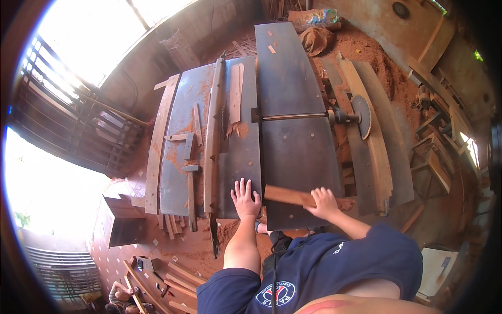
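Note:
My left hand lies flat with spread fingers on the dark metal machine table, near its front edge. My right hand is closed round the right end of a short reddish-brown wooden board. The board lies crosswise over the front of the right-hand metal bed, its free end close to the seam beside my left hand. Behind the board, a narrow slot with the cutter shaft crosses the bed.
A toothed circular saw blade stands exposed on the right. Left of the wooden fence lie a hammer and a wooden-handled square. Sawdust heaps behind. Another person sits at lower left beside long timber strips.

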A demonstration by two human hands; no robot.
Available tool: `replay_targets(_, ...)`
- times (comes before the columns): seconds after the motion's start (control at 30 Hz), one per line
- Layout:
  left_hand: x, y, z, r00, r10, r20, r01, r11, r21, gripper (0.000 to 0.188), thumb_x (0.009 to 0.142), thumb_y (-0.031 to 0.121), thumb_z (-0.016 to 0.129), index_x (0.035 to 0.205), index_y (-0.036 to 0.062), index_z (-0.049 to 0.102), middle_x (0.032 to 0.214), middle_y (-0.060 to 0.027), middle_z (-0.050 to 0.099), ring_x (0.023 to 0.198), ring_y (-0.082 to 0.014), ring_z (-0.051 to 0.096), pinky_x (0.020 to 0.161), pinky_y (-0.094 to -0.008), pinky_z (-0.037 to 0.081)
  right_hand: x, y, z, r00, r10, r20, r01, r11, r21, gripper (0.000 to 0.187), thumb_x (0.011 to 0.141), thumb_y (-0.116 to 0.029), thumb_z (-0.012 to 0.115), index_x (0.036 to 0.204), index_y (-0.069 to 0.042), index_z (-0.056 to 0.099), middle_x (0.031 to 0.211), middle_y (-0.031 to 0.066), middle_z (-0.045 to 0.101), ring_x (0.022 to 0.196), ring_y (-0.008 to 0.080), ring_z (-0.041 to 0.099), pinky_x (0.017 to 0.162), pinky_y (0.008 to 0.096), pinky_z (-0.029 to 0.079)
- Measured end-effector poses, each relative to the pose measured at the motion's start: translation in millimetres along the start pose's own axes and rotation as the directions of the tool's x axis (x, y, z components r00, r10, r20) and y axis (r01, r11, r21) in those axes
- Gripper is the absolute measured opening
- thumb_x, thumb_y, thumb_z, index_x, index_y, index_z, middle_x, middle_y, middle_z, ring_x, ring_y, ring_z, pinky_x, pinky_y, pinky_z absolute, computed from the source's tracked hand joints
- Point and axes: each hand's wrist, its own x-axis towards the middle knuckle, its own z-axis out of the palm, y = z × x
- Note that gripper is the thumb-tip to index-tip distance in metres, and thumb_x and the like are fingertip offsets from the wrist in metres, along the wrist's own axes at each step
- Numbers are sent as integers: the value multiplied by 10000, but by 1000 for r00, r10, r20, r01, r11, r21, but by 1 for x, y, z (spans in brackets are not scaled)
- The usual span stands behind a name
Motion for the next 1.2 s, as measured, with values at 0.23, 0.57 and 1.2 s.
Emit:
replay_targets(0.23,-1,-1,-2,1000,-3,20,3,1000,7,537,916,252,563,1442,144,554,1588,-99,442,1521,-300,313,1242,-542,182,-6,17,-14,959,-261,113,271,959,-79,589,745,-570,783,1046,-90,621,943,65,589,933,257,579,809,423,449)
replay_targets(0.57,2,1,-1,1000,10,5,-10,1000,-3,550,907,256,566,1447,155,548,1585,-85,447,1521,-286,317,1242,-535,189,196,115,8,977,112,-180,-148,968,-202,629,821,-559,733,1148,-38,604,1097,117,648,1051,312,610,874,455,470)
replay_targets(1.2,4,-2,1,1000,3,17,-3,1000,13,528,915,220,560,1438,146,556,1579,-76,455,1508,-298,342,1232,-543,208,-6,19,-10,931,-261,256,262,965,29,587,644,-390,852,1074,-74,607,1007,75,593,975,265,575,851,415,448)
